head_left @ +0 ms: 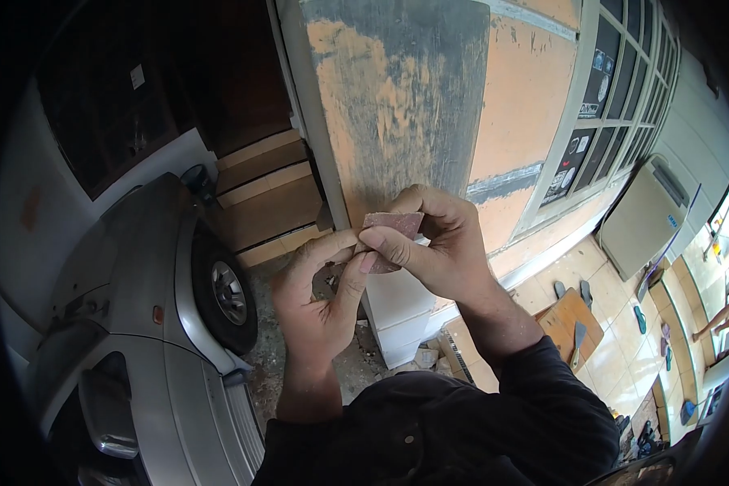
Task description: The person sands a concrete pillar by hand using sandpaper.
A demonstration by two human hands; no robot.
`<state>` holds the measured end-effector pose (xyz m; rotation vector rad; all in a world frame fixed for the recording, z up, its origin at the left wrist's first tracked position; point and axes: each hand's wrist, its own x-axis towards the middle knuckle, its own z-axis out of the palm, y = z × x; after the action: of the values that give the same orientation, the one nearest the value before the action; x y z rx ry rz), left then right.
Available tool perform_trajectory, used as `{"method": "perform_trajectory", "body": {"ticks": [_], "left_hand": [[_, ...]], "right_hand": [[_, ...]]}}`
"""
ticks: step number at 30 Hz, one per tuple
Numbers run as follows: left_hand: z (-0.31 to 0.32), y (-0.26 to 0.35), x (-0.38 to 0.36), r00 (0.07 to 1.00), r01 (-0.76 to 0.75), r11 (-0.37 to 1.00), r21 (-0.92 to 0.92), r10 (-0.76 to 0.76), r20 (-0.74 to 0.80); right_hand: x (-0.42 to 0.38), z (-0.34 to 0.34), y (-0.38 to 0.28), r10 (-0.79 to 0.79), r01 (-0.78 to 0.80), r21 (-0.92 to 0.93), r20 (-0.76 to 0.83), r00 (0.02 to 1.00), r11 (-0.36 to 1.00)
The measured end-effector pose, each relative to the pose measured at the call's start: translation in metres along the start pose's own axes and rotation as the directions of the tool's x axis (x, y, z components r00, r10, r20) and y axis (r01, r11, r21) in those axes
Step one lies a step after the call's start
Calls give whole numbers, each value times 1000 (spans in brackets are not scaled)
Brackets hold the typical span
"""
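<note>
A small folded piece of reddish-brown sandpaper (pixel 397 227) is held in front of a pillar (pixel 397 97) with worn orange and dark grey paint. My right hand (pixel 445 243) pinches it between thumb and fingers. From the other side, my left hand (pixel 324 283) grips its left edge, with the thumb and forefinger tips pressed close together. The thumbs of the two hands nearly meet on the sheet. Part of the lower end of the sheet is hidden behind the fingers.
A silver car (pixel 146 356) stands on the left, beside tiled steps (pixel 271 202). At right are a window grille (pixel 599 113), a leaning beige panel (pixel 644 219), a wooden board (pixel 565 324) with a scraper (pixel 578 344), and scattered sandals. Another person's legs (pixel 714 322) show at far right.
</note>
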<state>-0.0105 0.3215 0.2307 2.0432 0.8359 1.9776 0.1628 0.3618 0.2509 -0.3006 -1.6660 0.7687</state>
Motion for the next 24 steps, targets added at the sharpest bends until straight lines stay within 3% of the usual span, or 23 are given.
{"method": "perform_trajectory", "body": {"ticks": [1, 3, 10, 15, 17, 19, 21, 23, 24], "left_hand": [[0, -1, 0, 1000, -23, 1000, 13, 23, 15], [2, -1, 0, 1000, -8, 1000, -19, 8, 14], [7, -1, -7, 988, 133, 984, -117, -141, -56], [12, -15, -20, 978, 208, 964, -167, -204, 44], [9, -17, -21, 969, 245, 959, -139, -238, 66], [4, -18, -19, 988, 123, 992, 37, -126, 87], [4, -18, -16, 991, 115, 992, 48, -118, 60], [8, -16, -18, 993, 107, 993, 51, -109, 33], [11, -15, -19, 987, 161, 986, -43, -161, 9]], "right_hand": [[0, 1, -3, 0, 0, -2, -6, 1000, 1000], [0, 5, -10, 190, -182, 183, -30, 981, 966], [-1, 2, 5, 152, -120, 206, -149, 977, 971], [-8, 8, 10, 263, -210, 275, -173, 949, 938], [-6, 11, 15, 175, -130, 242, -173, 969, 961], [-5, 12, 16, 87, -48, 216, -175, 981, 975], [-6, 7, 13, 21, -8, 163, -80, 997, 987], [-9, 4, 17, 27, -16, 117, -90, 996, 993], [-10, 3, 17, 29, -22, 69, -100, 995, 997]]}}
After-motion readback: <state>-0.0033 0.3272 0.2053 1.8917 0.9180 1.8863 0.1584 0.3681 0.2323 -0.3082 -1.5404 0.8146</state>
